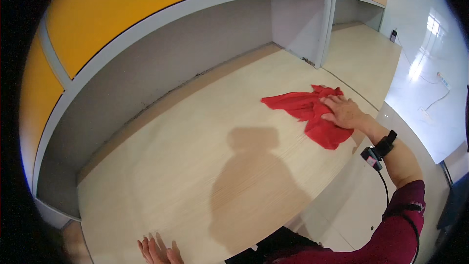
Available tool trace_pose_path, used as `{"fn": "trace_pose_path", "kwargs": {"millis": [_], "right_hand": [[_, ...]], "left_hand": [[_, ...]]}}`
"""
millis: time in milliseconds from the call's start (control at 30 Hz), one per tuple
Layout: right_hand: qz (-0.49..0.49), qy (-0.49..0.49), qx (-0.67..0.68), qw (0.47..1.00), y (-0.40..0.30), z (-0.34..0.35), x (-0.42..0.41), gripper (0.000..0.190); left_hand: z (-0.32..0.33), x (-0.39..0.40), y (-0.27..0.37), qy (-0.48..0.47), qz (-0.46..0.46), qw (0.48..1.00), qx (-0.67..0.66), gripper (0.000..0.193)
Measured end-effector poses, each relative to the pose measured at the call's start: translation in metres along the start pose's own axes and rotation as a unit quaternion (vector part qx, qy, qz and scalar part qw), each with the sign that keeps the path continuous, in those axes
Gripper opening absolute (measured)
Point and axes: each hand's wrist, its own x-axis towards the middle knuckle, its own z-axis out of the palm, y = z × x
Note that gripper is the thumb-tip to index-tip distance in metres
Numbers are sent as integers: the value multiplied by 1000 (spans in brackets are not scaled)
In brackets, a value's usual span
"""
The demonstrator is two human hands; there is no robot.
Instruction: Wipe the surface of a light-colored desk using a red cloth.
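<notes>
On the right part of the pale wood-grain desk top (176, 135) lies a crumpled red cloth (326, 128). My right hand (341, 110) rests on it from above, palm down, with the fingertips pressed to the cloth near the desk's right side; whether the fingers grip any of it cannot be told. A small camera device (373, 157) with a cable is strapped to my right wrist. My left hand (158, 251) is at the bottom left, by the desk's surface, with fingers apart and nothing in it; its lower part is cut off by the picture's rim.
Yellow cabinet doors (146, 7) in a grey frame hang over the desk's back. A grey upright panel (326, 25) divides it from a second desk (362, 51) at the right. Dark debris (307, 60) lies by the panel's foot. A power strip (443, 80) with cable lies on the floor.
</notes>
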Motion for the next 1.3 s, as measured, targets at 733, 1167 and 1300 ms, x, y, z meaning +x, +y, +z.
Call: {"fn": "trace_pose_path", "kwargs": {"millis": [733,1167,1300], "right_hand": [[272,-80,24,959,5,1,248,68],[-118,-41,107,986,-260,-27,248,68],[-264,-57,64,961,-329,-34,195,67]], "left_hand": [[-12,17,29,-45,20,986,161,46],[-8,6,31,33,42,988,146,59],[-2,-3,37,17,2,993,115,45]]}}
